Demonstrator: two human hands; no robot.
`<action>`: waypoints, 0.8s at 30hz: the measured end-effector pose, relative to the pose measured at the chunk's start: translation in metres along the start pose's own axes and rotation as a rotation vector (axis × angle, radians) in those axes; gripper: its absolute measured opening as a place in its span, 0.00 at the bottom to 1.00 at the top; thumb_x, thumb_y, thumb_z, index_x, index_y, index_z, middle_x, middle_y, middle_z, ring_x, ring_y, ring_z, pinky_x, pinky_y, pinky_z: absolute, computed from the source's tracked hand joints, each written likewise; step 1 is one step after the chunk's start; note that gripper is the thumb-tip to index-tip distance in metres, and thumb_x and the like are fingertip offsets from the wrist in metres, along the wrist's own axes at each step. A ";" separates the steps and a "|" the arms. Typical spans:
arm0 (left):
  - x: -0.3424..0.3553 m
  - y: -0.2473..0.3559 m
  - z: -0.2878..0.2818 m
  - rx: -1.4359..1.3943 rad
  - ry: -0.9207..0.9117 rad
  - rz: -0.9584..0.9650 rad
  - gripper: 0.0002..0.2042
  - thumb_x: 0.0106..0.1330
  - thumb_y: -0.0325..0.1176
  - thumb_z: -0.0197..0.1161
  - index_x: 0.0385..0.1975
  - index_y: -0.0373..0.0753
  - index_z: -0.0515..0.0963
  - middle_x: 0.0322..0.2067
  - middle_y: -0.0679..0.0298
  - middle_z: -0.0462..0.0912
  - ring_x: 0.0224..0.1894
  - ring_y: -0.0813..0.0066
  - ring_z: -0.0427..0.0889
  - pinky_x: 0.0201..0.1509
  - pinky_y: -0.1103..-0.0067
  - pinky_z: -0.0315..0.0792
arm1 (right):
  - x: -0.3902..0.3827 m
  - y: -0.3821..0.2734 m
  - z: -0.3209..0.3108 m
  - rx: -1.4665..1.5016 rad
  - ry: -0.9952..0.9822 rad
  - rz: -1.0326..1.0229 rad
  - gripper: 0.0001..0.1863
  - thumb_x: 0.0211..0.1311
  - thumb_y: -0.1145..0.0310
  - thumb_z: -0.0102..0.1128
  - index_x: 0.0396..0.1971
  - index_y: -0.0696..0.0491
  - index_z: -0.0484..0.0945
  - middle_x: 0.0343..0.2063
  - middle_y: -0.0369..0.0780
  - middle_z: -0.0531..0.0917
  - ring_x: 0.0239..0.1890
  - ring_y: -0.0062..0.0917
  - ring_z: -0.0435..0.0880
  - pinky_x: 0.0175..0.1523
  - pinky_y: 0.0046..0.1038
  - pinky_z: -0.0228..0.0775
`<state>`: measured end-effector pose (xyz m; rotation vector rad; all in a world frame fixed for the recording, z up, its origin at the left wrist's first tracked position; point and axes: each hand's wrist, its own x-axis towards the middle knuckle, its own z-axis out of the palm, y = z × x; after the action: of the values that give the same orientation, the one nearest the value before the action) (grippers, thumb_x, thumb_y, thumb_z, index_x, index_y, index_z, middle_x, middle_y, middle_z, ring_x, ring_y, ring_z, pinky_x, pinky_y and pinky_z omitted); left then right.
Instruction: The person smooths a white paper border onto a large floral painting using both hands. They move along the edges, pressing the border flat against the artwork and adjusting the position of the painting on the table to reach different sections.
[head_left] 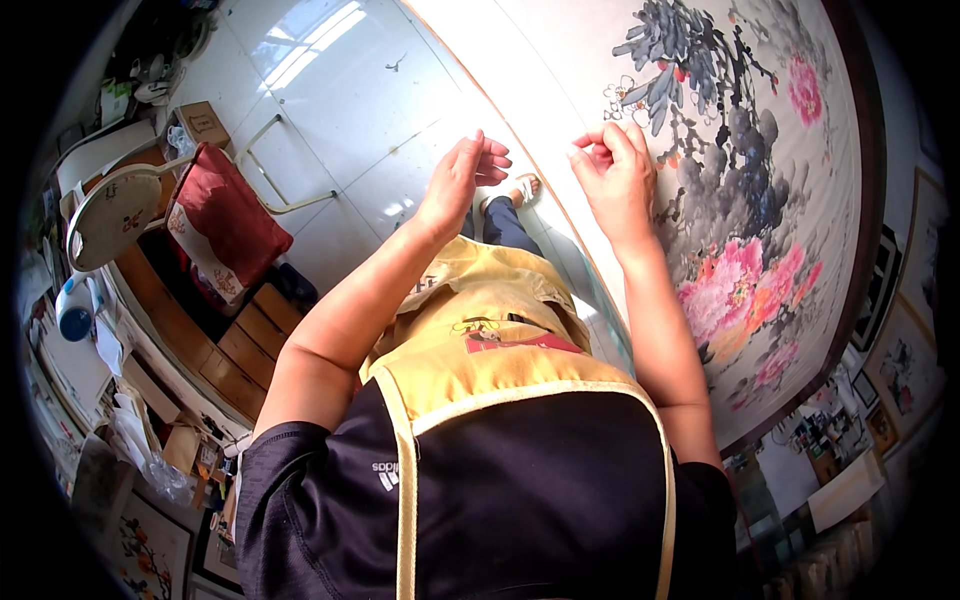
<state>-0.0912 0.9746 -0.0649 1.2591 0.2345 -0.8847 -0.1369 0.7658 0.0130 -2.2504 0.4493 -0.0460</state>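
Note:
My left hand (470,175) is raised in front of me over the tiled floor, just left of the pale board's edge, its fingers slightly bent and apart. My right hand (610,180) is over the white border of the large ink painting (725,280), which has pink peonies and grey leaves. Its fingers are curled toward the thumb; whether anything is inside them is hidden. I wear a yellow apron (500,400) over a black top, and a sandaled foot (525,188) shows below the hands.
At left are a metal-framed chair with a red cushion (215,215), a round white fan (110,215), a wooden cabinet (240,355), a cardboard box (203,125) and cluttered papers (80,365). Framed pictures (900,370) stand beyond the painting at right.

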 end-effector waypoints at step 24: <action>0.000 -0.003 0.010 -0.025 0.002 0.001 0.27 0.82 0.55 0.41 0.45 0.36 0.78 0.39 0.63 0.83 0.41 0.75 0.81 0.52 0.77 0.75 | 0.038 -0.006 0.008 -0.343 -0.202 0.011 0.20 0.44 0.61 0.76 0.38 0.51 0.80 0.43 0.44 0.79 0.51 0.39 0.77 0.61 0.37 0.70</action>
<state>-0.0961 0.9658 -0.0644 1.2371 0.2455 -0.8770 -0.0978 0.7630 0.0079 -2.5552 0.3822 0.2813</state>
